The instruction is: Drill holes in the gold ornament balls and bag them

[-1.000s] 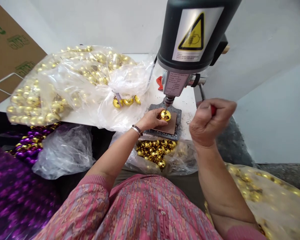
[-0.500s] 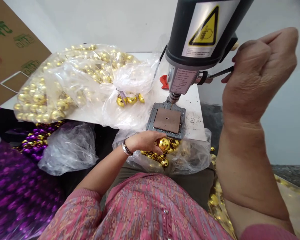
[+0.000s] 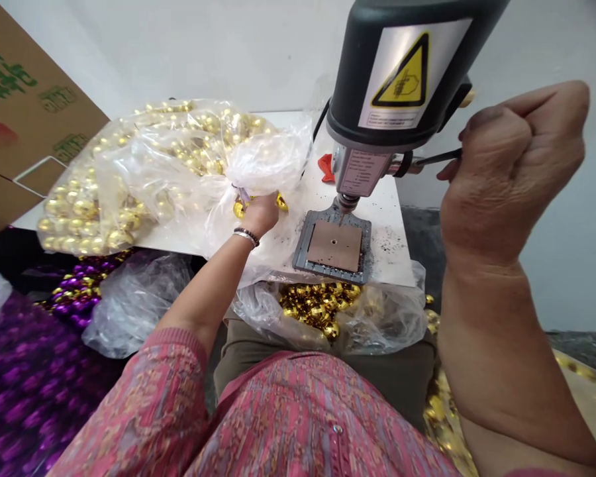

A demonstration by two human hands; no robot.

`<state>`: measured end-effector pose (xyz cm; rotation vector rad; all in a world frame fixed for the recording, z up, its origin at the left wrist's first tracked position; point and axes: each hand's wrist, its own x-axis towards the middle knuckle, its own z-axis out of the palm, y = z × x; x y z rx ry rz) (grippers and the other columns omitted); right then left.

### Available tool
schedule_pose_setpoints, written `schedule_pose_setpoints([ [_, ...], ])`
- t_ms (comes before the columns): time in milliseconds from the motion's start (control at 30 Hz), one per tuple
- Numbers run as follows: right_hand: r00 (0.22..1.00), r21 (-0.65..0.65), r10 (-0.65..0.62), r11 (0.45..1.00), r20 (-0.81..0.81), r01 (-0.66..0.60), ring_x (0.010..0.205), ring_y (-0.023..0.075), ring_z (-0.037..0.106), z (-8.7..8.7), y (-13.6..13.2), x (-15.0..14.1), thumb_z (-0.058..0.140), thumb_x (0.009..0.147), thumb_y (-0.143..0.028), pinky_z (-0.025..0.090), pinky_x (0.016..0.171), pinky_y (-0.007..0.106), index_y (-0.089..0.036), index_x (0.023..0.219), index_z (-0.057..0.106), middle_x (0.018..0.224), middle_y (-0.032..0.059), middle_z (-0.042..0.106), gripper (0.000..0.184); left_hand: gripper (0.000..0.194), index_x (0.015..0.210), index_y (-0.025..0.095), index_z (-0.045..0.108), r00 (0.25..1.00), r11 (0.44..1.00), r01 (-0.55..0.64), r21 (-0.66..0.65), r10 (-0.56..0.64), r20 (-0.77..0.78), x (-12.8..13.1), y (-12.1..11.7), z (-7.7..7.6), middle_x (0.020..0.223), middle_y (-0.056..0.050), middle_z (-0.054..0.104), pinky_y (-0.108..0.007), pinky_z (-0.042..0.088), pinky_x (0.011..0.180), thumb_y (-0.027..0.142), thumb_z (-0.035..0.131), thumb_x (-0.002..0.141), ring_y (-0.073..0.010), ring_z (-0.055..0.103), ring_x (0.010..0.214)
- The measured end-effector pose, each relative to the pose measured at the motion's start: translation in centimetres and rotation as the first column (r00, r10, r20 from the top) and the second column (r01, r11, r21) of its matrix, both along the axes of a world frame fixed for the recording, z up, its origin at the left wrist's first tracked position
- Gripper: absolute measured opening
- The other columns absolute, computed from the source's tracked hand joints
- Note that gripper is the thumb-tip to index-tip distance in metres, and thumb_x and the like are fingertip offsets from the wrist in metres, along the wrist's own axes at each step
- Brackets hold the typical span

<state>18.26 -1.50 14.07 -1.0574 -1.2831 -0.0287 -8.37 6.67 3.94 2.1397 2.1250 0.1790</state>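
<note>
Left hand (image 3: 259,215) curled against clear plastic bag (image 3: 179,152), grip unclear, right hand (image 3: 514,173) clenching thin black lever (image 3: 440,157)

Left hand (image 3: 261,215) at bagged gold baubles (image 3: 87,212), right hand (image 3: 514,172) on drill-press lever (image 3: 440,157)

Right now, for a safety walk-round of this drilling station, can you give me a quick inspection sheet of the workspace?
Surface: white table, dark drill dust scattered right of the plate.
Job's things: drill press, bit above a metal plate with a brown pad; nothing on the pad.
Clutter: clear bag of gold baubles, more gold baubles nearer the person, purple baubles, red object.
Hands: left hand at the bag's neck; right hand fisted around the drill's lever.
Cables: black cable behind the drill head.
Surroundings: white wall, cardboard box; other people: nothing seen.
</note>
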Motion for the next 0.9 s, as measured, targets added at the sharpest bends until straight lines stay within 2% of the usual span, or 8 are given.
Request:
schedule_pose_setpoints([
  [167,0.999,-0.022,-0.032,0.999,0.024,0.032,0.063,0.0002,0.043,-0.1,-0.2,0.2,0.044,0.096,-0.027,0.039,0.068,0.019,-0.018,0.083,0.040,0.075,-0.0050,0.043,0.016,0.045,0.141,0.012,0.067,0.996,0.990,0.035,-0.134,-0.045,-0.074,1.1,2.0,-1.1,0.137,-0.024,0.073,-0.046,0.055,0.103,0.023,0.054,0.100,-0.0402,0.071,0.126],
  [267,0.998,-0.019,-0.044,0.999,0.034,0.045,0.064,0.0009,0.041,-0.1,-0.2,0.0,0.042,0.096,-0.029,0.040,0.070,0.020,-0.018,0.083,0.037,0.077,-0.0039,0.041,0.018,0.048,0.145,0.011,0.062,0.996,0.993,0.052,-0.107,-0.060,-0.073,1.0,2.0,-2.0,0.141,-0.024,0.070,-0.047,0.054,0.104,0.026,0.055,0.100,-0.0406,0.071,0.125],
  [467,0.999,0.010,-0.032,0.999,-0.002,0.032,0.066,0.0002,0.040,-0.4,-0.4,-0.6,0.045,0.095,-0.030,0.039,0.072,0.021,-0.018,0.082,0.035,0.078,-0.0040,0.038,0.020,0.054,0.146,0.006,0.057,0.985,0.985,0.172,-0.004,-0.172,0.011,0.8,2.2,-3.7,0.147,-0.025,0.065,-0.042,0.047,0.116,0.014,0.057,0.093,-0.0349,0.062,0.139],
  [667,0.998,-0.048,-0.040,0.998,0.049,0.042,0.063,-0.0040,0.039,-0.7,-0.9,-0.3,0.040,0.101,-0.029,0.037,0.075,0.020,-0.017,0.089,0.042,0.079,-0.0078,0.043,0.017,0.053,0.136,0.014,0.064,0.990,0.994,0.099,0.041,-0.102,0.092,-0.4,0.4,-2.6,0.129,-0.020,0.072,-0.047,0.052,0.108,0.020,0.068,0.084,-0.0390,0.067,0.125],
  [733,0.998,-0.060,-0.050,0.997,0.035,0.052,0.063,-0.0042,0.039,-0.8,-0.9,-0.3,0.040,0.101,-0.025,0.038,0.076,0.019,-0.017,0.089,0.041,0.079,-0.0079,0.043,0.015,0.056,0.136,0.015,0.064,0.966,0.995,0.079,0.063,-0.092,0.242,-1.7,-1.2,-1.9,0.123,-0.017,0.074,-0.048,0.052,0.108,0.023,0.070,0.081,-0.0369,0.068,0.120],
  [800,0.998,-0.073,-0.058,0.996,0.012,0.059,0.064,-0.0041,0.040,-0.6,-0.9,-0.5,0.040,0.101,-0.021,0.038,0.077,0.019,-0.017,0.088,0.040,0.079,-0.0079,0.043,0.014,0.059,0.140,0.017,0.061,0.835,0.996,0.091,0.026,-0.090,0.543,-3.1,-3.1,-1.3,0.120,-0.013,0.074,-0.044,0.056,0.101,0.030,0.069,0.083,-0.0300,0.070,0.110],
  [833,0.998,-0.081,-0.060,0.995,0.003,0.060,0.064,-0.0038,0.040,-0.4,-0.9,-0.6,0.039,0.100,-0.020,0.038,0.078,0.019,-0.017,0.087,0.039,0.079,-0.0078,0.044,0.014,0.061,0.142,0.019,0.059,0.702,0.993,0.115,-0.025,-0.064,0.709,-3.6,-4.1,-1.1,0.117,-0.011,0.074,-0.040,0.058,0.094,0.035,0.068,0.084,-0.0259,0.071,0.102],
  [900,0.997,-0.110,-0.075,0.991,0.000,0.074,0.064,-0.0025,0.038,0.3,-0.9,-0.8,0.038,0.100,-0.018,0.037,0.079,0.021,-0.018,0.083,0.036,0.078,-0.0073,0.043,0.016,0.066,0.146,0.023,0.054,0.363,0.970,0.207,-0.130,0.047,0.931,-4.0,-5.8,-0.9,0.110,-0.007,0.074,-0.033,0.058,0.079,0.042,0.068,0.085,-0.0191,0.071,0.086],
])
